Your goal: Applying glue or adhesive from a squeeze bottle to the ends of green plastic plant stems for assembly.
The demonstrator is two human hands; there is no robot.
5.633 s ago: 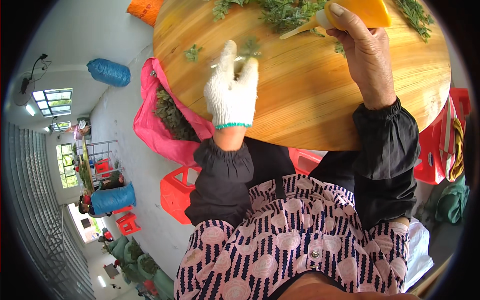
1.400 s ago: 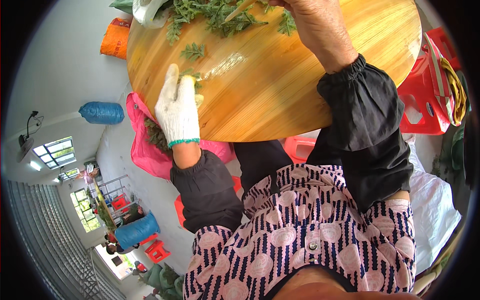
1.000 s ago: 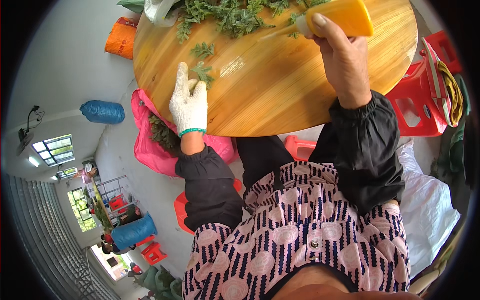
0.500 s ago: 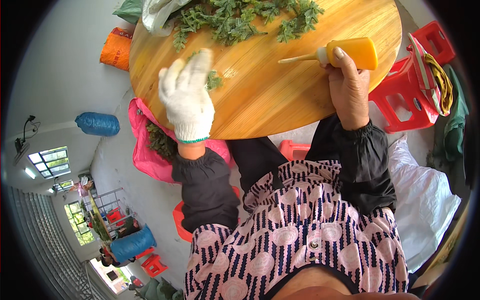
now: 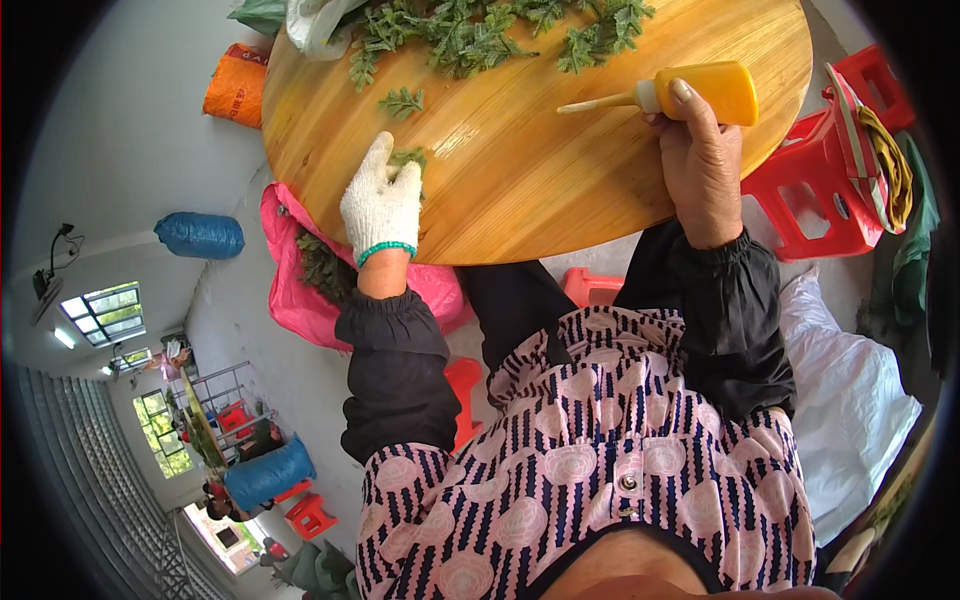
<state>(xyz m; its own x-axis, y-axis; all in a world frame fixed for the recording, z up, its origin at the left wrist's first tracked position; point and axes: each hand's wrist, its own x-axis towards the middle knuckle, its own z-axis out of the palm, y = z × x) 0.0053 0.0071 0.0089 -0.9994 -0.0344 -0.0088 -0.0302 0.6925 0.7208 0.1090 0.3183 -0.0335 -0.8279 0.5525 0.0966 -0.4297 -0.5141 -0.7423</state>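
Note:
My left hand (image 5: pixel 382 200), in a white knit glove with a green cuff, is low over the near left of the round wooden table (image 5: pixel 520 190). Its fingers and thumb close on a small green needle-leaf sprig (image 5: pixel 410 157), partly hidden by the glove. A second loose sprig (image 5: pixel 402 102) lies just beyond the fingertips. On the right, my bare right hand (image 5: pixel 702 165) is wrapped around a yellow squeeze bottle (image 5: pixel 722 92) with a long pale nozzle. The bottle is held sideways, nozzle toward the left. A heap of green sprigs (image 5: pixel 460 40) covers the table's far side.
Left of my legs hangs a pink bag (image 5: pixel 285 290) with greenery inside. Red plastic stools (image 5: pixel 790 195) stand at right, one with a striped bag on it. A white sack (image 5: pixel 835 390) lies beside me. White plastic (image 5: pixel 318 28) and an orange sack (image 5: pixel 237 85) are at far left.
My left hand has come down toward me and closed on the near sprig, uncovering the other loose sprig. The right hand and bottle have hardly moved.

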